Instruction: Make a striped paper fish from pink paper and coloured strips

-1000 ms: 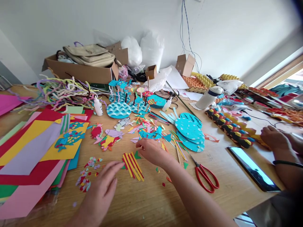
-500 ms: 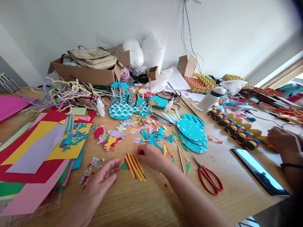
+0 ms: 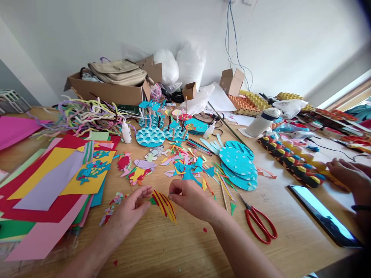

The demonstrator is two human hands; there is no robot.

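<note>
Red-and-yellow striped paper piece point(image 3: 164, 207) is between the two hands, its strips bowed; take it as the clock's centre, twelve toward the wall point(image 3: 145, 31). A green paper tip point(image 3: 152, 200) shows at ten o'clock, beside the left hand point(image 3: 133, 205), whose thumb and fingers look slightly parted; I cannot tell whether they grip it. The right hand point(image 3: 189, 197) appears to pinch the piece at two o'clock.

Uneven pulling could crease or splay the thin strips. A leftward slide of the left hand could scatter the paper confetti point(image 3: 109, 211) at nine o'clock; blue paper scraps point(image 3: 188, 170) around one crowd the right knuckles. Red-handled scissors point(image 3: 261, 226) near three lie close to the right forearm, so an outward swing might knock them.

Open tabletop point(image 3: 171, 251) lies toward six; its front edge shows past four, near the phone point(image 3: 321, 214).
</note>
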